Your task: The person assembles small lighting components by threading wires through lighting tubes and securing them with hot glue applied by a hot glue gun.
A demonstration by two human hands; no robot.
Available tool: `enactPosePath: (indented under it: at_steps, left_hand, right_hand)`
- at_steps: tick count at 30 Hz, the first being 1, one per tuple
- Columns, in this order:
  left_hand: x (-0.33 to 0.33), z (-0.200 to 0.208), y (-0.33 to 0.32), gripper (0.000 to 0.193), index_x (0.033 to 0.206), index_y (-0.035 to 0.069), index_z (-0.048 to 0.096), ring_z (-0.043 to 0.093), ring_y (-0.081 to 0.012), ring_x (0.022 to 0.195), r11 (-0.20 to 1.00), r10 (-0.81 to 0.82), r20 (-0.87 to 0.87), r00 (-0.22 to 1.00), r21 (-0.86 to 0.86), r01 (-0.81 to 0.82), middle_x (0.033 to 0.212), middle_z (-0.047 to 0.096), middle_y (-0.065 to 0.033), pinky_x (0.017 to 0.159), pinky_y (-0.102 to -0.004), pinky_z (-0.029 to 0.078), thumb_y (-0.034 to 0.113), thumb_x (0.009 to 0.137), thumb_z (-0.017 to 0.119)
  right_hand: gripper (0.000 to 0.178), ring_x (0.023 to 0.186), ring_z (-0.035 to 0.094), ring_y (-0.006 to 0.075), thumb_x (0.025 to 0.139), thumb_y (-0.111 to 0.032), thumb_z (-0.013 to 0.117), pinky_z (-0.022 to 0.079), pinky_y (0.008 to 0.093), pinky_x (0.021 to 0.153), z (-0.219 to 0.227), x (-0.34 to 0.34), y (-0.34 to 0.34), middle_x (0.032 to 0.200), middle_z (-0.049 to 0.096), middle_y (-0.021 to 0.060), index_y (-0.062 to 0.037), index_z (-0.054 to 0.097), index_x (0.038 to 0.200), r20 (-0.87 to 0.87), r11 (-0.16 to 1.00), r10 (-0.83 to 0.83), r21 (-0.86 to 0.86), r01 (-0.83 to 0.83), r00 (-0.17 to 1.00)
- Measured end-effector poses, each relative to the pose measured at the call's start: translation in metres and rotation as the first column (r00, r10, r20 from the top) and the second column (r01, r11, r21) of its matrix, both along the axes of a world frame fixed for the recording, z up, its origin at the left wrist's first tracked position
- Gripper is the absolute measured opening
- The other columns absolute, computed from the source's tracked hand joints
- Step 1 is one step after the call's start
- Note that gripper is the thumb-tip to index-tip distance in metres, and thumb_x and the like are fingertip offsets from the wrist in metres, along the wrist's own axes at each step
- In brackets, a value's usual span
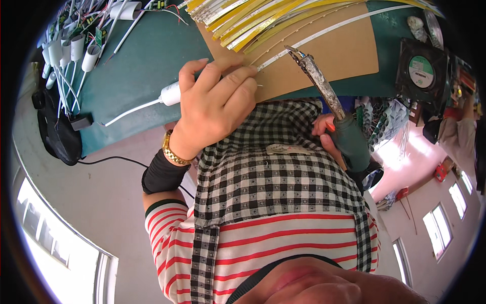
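Farthest left of the person's left hand, a cluster of white cylinders [77,48] sits at the tabletop's edge, smooth and tube-shaped, tangled with pale wires and green circuit boards. The tabletop [147,50] is dull green. Just left of the left hand [215,109] lies one more white cylinder [170,94], its long axis running roughly crosswise; its narrowed end points left, trailing a white cable [134,111], and its other end is hidden behind the hand. That hand's fingers are bent and close together over the near end of a slim white strip [331,33]; I cannot tell what they grip. A gold link watch [173,149] circles the wrist.

Beyond the fingertips, glossy yellow-and-white strips [243,23] fan across a flat brown board [349,53]. The slim strip slants away from the hand, far end to the right. Right of the left hand, a soldering iron [324,88] leans with its tip away from the body and leftward, over the board; its metal barrel is scorched and mottled. The right hand [329,134] is wrapped round its green handle, against a checked apron [278,177]. Past it stand a square black fan [422,71] and, farther off, bright windows [438,230].
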State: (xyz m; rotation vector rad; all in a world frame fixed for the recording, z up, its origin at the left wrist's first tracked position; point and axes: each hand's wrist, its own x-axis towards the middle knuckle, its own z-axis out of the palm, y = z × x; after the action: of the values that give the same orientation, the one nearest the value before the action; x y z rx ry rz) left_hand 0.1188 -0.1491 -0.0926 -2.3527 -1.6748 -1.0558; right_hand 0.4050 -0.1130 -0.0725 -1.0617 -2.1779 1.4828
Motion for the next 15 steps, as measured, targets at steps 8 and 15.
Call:
enactPosePath:
  at_steps: [8, 15]
  left_hand:
    - [0.014, 0.004, 0.003, 0.018, 0.071, 0.009, 0.059, 0.056, -0.0191, 0.078, 0.970, 0.243, 0.195, 0.950, -0.048, -0.238, 0.087, 0.063, 0.0006, 0.074, -0.0309, 0.040, 0.001, 0.059, 0.068]
    - [0.012, 0.004, 0.003, 0.017, 0.072, 0.007, 0.060, 0.057, -0.0204, 0.074, 0.960, 0.247, 0.243, 0.938, -0.192, -0.203, 0.086, 0.063, -0.0015, 0.068, -0.0310, 0.043, -0.002, 0.060, 0.066]
  right_hand:
    - [0.014, 0.084, 0.054, 0.0221, 0.091, -0.006, 0.049, 0.043, 0.0352, 0.080, 0.015, 0.000, 0.007, 0.089, 0.052, 0.0109, -0.0012, 0.045, 0.102, 0.048, 0.971, 0.158, -0.187, -0.146, 0.986]
    - [0.008, 0.087, 0.054, 0.0218, 0.091, -0.008, 0.049, 0.042, 0.0341, 0.082, 0.013, -0.003, 0.004, 0.088, 0.053, 0.0114, -0.0023, 0.047, 0.095, 0.044, 0.960, 0.085, -0.273, -0.070, 0.995]
